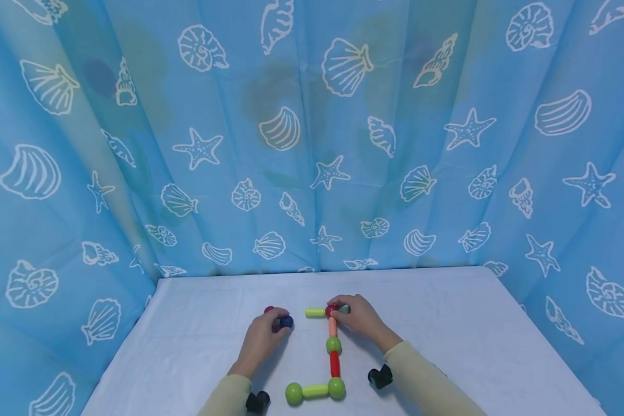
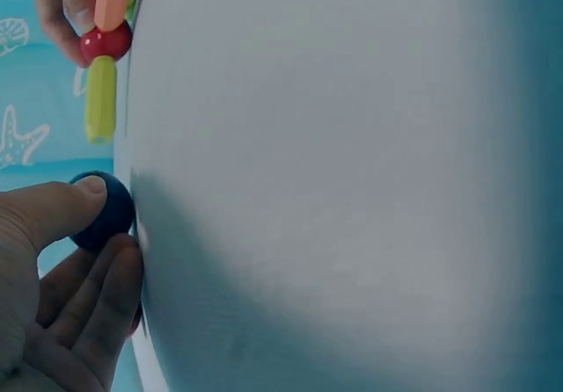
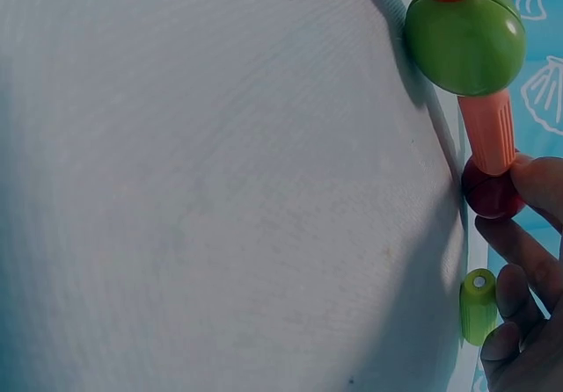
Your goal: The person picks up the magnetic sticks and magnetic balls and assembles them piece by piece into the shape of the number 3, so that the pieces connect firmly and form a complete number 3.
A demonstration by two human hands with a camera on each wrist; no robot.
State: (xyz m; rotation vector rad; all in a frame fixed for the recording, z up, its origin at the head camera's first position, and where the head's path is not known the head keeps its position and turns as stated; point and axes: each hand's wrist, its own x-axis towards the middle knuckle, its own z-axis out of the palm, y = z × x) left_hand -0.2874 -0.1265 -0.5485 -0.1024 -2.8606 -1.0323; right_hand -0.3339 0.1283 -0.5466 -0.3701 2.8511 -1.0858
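My left hand (image 1: 260, 341) pinches a dark blue ball (image 1: 286, 322) between thumb and fingers. Partly hidden behind that hand is a dark pink ball (image 1: 268, 309). My right hand (image 1: 363, 318) grips a red ball (image 1: 331, 311) at the far end of a magnetic stick-and-ball chain. A yellow-green stick (image 1: 315, 312) points left from the red ball. Toward me run an orange stick (image 1: 333, 327), a green ball (image 1: 333, 345), a red stick (image 1: 335, 364) and another green ball (image 1: 336, 388). Close to my right fingers lies a loose green stick (image 3: 478, 308).
At the near end, a yellow-green stick (image 1: 315, 391) leads left to a green ball (image 1: 293, 393). A white cloth covers the table (image 1: 203, 323). Blue shell-print curtains (image 1: 301, 173) hang behind and at both sides. Dark wrist devices (image 1: 380, 377) sit by both sleeves.
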